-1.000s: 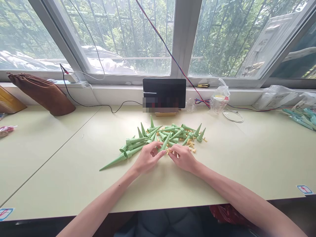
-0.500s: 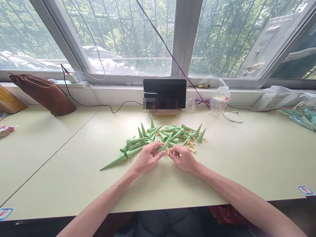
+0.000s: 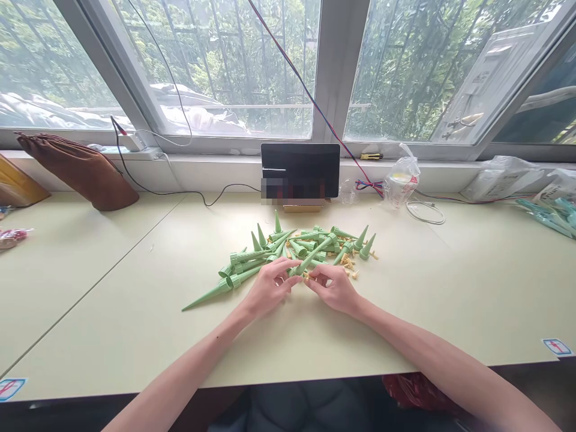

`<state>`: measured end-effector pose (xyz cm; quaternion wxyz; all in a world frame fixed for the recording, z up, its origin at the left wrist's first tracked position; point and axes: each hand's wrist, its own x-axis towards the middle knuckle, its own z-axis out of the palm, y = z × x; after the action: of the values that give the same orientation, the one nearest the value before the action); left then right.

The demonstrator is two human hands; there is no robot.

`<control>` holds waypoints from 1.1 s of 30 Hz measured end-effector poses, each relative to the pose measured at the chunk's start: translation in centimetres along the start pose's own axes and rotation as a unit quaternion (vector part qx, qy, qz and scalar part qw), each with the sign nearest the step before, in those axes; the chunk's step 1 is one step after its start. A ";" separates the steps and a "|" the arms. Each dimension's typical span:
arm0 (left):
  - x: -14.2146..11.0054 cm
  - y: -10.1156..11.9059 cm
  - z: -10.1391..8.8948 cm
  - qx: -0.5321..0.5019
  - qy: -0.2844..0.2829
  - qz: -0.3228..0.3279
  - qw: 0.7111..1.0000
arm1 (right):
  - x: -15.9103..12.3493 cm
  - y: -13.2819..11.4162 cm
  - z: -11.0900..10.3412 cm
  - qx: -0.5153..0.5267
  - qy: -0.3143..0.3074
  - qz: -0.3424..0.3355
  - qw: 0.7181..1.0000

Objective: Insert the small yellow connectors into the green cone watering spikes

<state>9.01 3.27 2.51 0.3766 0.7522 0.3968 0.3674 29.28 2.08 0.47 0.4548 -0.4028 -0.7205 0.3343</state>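
Note:
My left hand [image 3: 270, 283] is closed on a green plastic spike [image 3: 304, 264], thumb and fingers around its wide end, with the tip pointing up and to the right. Close beside it, my right hand [image 3: 333, 288] pinches a small yellow plastic piece [image 3: 306, 276] near the spike's wide end; whether the two touch I cannot tell. Just beyond both hands lies a loose pile of green spikes [image 3: 252, 258], several of them standing point up. Small yellow pieces [image 3: 347, 261] are scattered at the pile's right side.
A dark-screened tablet [image 3: 300, 168] stands behind the pile on a small stand. A brown bag [image 3: 85, 174] is at the back left. Toward the back right are a plastic-wrapped cup [image 3: 400, 180] and a coiled white cable [image 3: 425, 211]. The table's front edge runs beneath my forearms.
The held green spike has tilted a little further to the right and away. Both hands stay in nearly the same place, still holding their pieces.

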 end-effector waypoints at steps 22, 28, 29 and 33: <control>-0.1 0.2 0.0 -0.022 0.022 0.003 0.999 | 0.4 -0.8 -0.4 0.295 -0.057 0.165 0.939; 0.0 0.4 0.0 -0.032 0.020 0.009 0.999 | 0.4 -0.7 -0.5 0.300 -0.068 0.165 0.937; 0.0 0.4 0.0 -0.033 0.018 0.010 0.999 | 0.4 -0.7 -0.6 0.301 -0.072 0.164 0.937; 0.0 0.5 0.0 -0.032 0.016 0.013 0.999 | 0.4 -0.3 -0.6 0.300 -0.081 0.157 0.938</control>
<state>9.20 3.06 2.94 0.3890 0.7389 0.3813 0.3967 29.64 2.36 1.05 0.4362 -0.3271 -0.5492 0.6334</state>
